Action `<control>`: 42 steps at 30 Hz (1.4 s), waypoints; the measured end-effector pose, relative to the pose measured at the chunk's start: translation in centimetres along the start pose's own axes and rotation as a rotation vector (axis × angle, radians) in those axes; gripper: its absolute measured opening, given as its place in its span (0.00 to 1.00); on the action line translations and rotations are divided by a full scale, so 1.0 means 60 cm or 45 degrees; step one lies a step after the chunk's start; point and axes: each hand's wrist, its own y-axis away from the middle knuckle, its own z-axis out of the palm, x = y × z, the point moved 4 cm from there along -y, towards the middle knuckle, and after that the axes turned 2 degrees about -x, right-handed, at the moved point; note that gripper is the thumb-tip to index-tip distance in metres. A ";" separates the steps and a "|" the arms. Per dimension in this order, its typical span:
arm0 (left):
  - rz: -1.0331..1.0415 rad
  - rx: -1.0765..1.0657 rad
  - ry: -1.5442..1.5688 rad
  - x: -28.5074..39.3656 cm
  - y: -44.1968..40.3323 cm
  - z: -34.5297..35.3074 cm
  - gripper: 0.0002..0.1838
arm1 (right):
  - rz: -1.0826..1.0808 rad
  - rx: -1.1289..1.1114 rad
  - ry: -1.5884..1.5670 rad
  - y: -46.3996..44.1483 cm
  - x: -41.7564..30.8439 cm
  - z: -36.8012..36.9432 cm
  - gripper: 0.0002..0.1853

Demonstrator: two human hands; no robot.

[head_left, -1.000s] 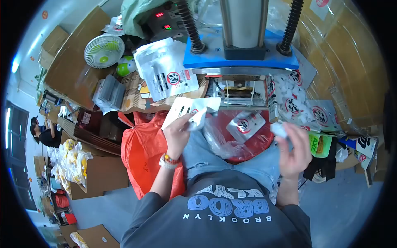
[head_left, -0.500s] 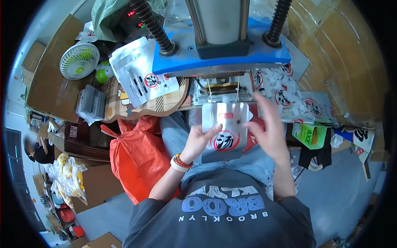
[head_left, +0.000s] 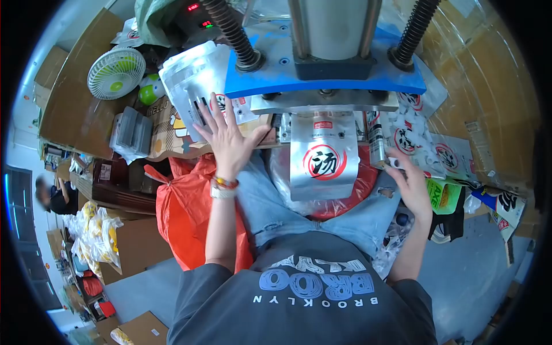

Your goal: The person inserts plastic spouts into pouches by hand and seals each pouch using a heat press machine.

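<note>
A silver pouch (head_left: pixel 324 183) with a black character in a red ring lies with its upper end under the press plate (head_left: pixel 325 102), its lower part hanging toward my lap. My left hand (head_left: pixel 227 138) is open, fingers spread, in front of a stack of similar pouches (head_left: pixel 187 72) on the left. On the right, my right hand (head_left: pixel 409 183) has thumb and fingers drawn together around something small and partly hidden. Its fingertips are close to the lower end of a slim labelled cylinder (head_left: pixel 376 141) beside the press.
White small parts lie on printed pouches (head_left: pixel 405 135) at right. A blue press head (head_left: pixel 267 75) with springs stands ahead. Left are a fan (head_left: pixel 117 73), clear plastic cases (head_left: pixel 131 135) and a red bag (head_left: pixel 192 213). A green AXE packet (head_left: pixel 441 196) hangs at right. Another person (head_left: pixel 60 195) is far left.
The pouch has gone from my hands into the press. My left hand has let go and moved up-left, spreading its fingers; my right hand has moved right and down.
</note>
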 end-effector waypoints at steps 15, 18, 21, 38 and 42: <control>0.292 0.112 0.771 0.080 0.149 -0.171 0.22 | -0.994 0.254 0.233 0.013 -0.229 0.094 0.18; 0.616 0.004 0.902 0.105 0.157 -0.223 0.17 | -1.221 0.126 0.151 0.069 -0.278 0.065 0.17; 0.654 -0.276 1.215 0.133 0.158 -0.246 0.12 | -1.106 0.130 -0.052 0.084 -0.300 0.026 0.19; -0.544 -0.837 1.897 0.148 0.051 0.049 0.16 | -0.024 0.246 0.580 -0.048 -0.001 0.032 0.19; -0.026 0.152 -0.085 0.017 -0.011 -0.017 0.45 | 0.073 0.135 0.366 -0.032 -0.007 0.027 0.17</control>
